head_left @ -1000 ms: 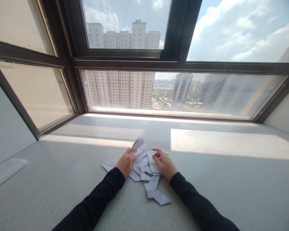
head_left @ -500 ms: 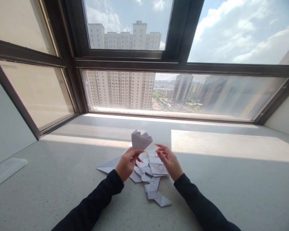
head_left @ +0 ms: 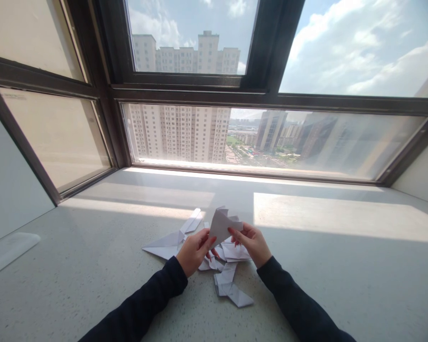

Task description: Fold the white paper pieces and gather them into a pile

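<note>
The right hand (head_left: 252, 243) has come in to join the left hand (head_left: 194, 249); both now pinch the folded paper (head_left: 221, 224), held just above the pile (head_left: 225, 266) on the sill (head_left: 324, 275)

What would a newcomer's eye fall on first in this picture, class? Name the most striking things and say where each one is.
First, the folded white paper piece held up at the centre, pinched between the left hand and the right hand. Beneath the hands, a scatter of more folded paper pieces lies on the pale speckled sill. Behind, the dark-framed window fills the upper half, showing high-rise blocks and a cloudy sky.
</note>
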`<state>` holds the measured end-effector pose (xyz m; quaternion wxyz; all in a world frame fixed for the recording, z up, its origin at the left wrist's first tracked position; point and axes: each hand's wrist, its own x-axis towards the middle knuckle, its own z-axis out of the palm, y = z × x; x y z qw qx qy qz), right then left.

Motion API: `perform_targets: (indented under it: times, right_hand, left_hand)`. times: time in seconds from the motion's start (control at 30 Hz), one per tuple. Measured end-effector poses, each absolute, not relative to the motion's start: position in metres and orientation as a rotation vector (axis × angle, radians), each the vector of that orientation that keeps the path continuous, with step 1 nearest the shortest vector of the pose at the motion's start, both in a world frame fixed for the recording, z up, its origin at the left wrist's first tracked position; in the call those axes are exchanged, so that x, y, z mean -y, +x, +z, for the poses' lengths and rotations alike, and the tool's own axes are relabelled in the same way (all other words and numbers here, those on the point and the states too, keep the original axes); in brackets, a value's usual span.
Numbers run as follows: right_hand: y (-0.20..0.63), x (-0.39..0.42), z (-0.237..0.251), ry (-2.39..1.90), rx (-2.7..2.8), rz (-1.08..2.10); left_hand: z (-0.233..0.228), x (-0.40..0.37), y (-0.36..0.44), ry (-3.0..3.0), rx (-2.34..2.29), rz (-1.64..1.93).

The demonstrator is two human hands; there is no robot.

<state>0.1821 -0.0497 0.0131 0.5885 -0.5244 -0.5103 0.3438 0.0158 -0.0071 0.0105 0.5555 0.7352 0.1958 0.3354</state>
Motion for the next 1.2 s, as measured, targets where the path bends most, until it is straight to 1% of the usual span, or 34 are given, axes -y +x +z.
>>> perform_targets:
  times: [0.23, 0.33, 0.4, 0.47, 0.57, 0.67, 0.73, 0.8, 0.93, 0.97, 1.07, 1.2]
  right_hand:
    - [0.185, 0.049, 0.010, -1.239, 1.191, 0.802]
    - [0.190, 0.047, 0.008, -1.239, 1.166, 0.778]
    - [0.196, 0.046, 0.006, -1.235, 1.109, 0.730]
    - [0.203, 0.044, 0.002, -1.240, 1.040, 0.680]
    - [0.210, 0.041, -0.004, -1.255, 0.970, 0.639]
    - [0.210, 0.039, -0.008, -1.250, 0.956, 0.649]
    - [0.208, 0.039, -0.008, -1.243, 0.957, 0.666]
    - [0.203, 0.040, -0.005, -1.227, 0.947, 0.673]
    - [0.184, 0.048, 0.009, -1.173, 0.972, 0.685]
    - [0.177, 0.050, 0.013, -1.168, 1.001, 0.692]
    - [0.160, 0.057, 0.020, -1.199, 1.106, 0.698]
    - [0.151, 0.059, 0.018, -1.300, 1.214, 0.598]
  left_hand:
    - [0.010, 0.014, 0.017, 1.900, -0.506, 0.732]
    - [0.015, 0.007, 0.015, 2.072, -0.563, 0.794]
    - [0.019, -0.004, 0.005, 2.242, -0.690, 0.877]
    - [0.023, -0.017, -0.012, 2.411, -0.956, 0.901]
    - [0.022, -0.033, -0.046, 2.544, -1.448, 0.612]
    - [0.020, -0.045, -0.073, 2.525, -1.538, 0.306]
    - [0.024, -0.050, -0.079, 2.411, -1.453, 0.198]
    - [0.033, -0.052, -0.076, 2.233, -1.297, 0.222]
    - [0.050, -0.044, -0.051, 1.766, -0.967, 0.574]
    - [0.050, -0.039, -0.042, 1.641, -0.885, 0.603]
    - [0.041, -0.021, -0.018, 1.409, -0.661, 0.521]
    - [0.022, -0.004, 0.001, 1.238, -0.470, 0.415]
